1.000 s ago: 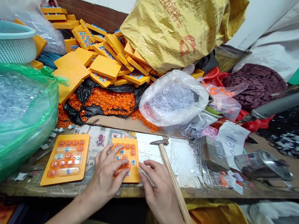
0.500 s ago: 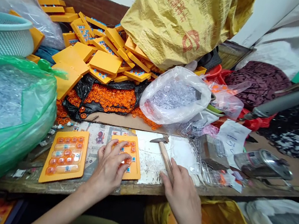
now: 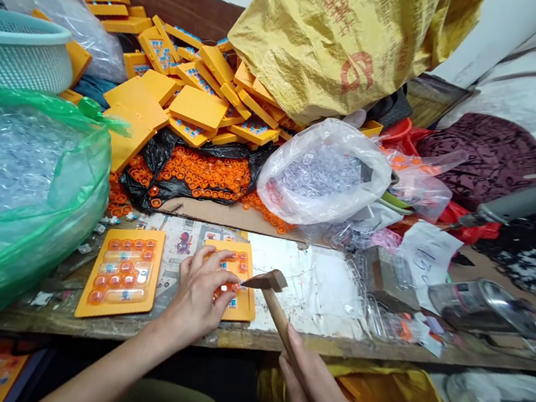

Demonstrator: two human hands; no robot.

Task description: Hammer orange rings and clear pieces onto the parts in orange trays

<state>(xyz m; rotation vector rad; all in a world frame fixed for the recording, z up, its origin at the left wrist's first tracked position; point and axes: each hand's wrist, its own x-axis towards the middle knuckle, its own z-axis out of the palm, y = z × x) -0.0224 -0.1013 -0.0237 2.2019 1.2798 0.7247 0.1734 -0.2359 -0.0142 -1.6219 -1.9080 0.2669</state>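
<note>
My right hand (image 3: pixel 315 386) grips a hammer (image 3: pixel 286 323) by its wooden handle. The hammer's dark head is raised beside my left hand (image 3: pixel 199 288), close to its fingertips. The thumb and index finger of my left hand close around a small orange cap (image 3: pixel 226 288) on a yellow plastic panel (image 3: pixel 246 300). More orange caps and small blue-and-white parts show on that panel, though my fingers cover much of it. To its left lies a second yellow panel (image 3: pixel 144 309), set with orange caps and longer clear covers.
A green bag (image 3: pixel 90 194) of clear pieces bulges at the left. Behind are piled yellow panels (image 3: pixel 199 107), a black bag (image 3: pixel 153 143) of orange caps and a white bag (image 3: pixel 270 184) of clear parts. A metal block (image 3: pixel 384 282) and jar (image 3: pixel 464 301) stand to the right.
My right hand has lifted the hammer off the bench, bringing its head left toward my left fingers. My left hand stays on the same panel. The camera view has shifted slightly.
</note>
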